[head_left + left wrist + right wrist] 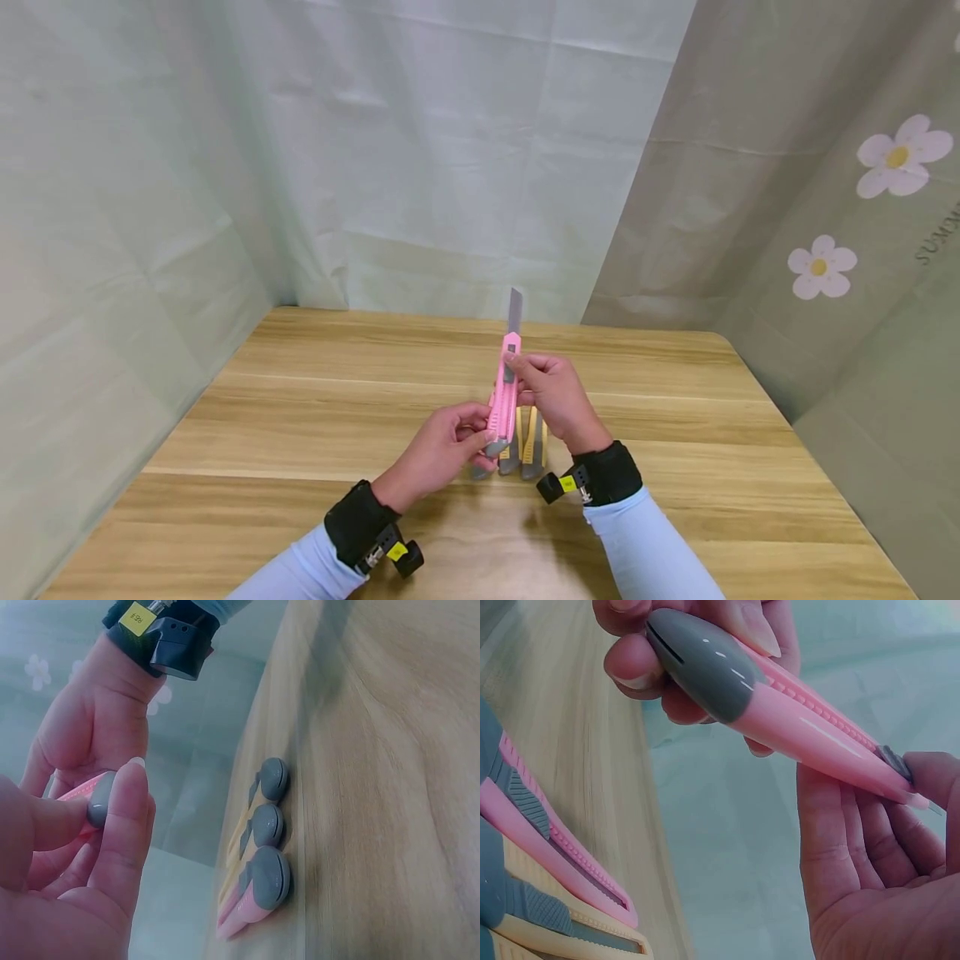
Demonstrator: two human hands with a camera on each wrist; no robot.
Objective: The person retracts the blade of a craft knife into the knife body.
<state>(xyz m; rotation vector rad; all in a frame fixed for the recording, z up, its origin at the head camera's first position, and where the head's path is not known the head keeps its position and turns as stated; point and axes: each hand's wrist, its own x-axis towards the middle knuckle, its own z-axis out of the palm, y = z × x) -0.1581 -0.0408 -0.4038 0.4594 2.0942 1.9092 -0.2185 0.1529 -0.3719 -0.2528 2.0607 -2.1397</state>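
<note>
A pink utility knife [505, 392] with a grey end cap is held up above the table, its blade [515, 312] extended and pointing away from me. My left hand [442, 450] pinches the knife by its grey end [705, 667] between thumb and fingers. Farther up the body my right hand [561, 404] grips it, the thumb on the grey slider [894, 762]. Below lie a second pink utility knife [562, 862] and two yellow ones [535, 446], side by side; the held knife and left hand partly hide them in the head view.
The wood-grain table [300, 417] extends to both sides of the hands. A pale cloth backdrop [450, 167] rises behind it, and a cloth with white flowers [819, 267] hangs at the right. Each wrist wears a black strap with a small camera [551, 487].
</note>
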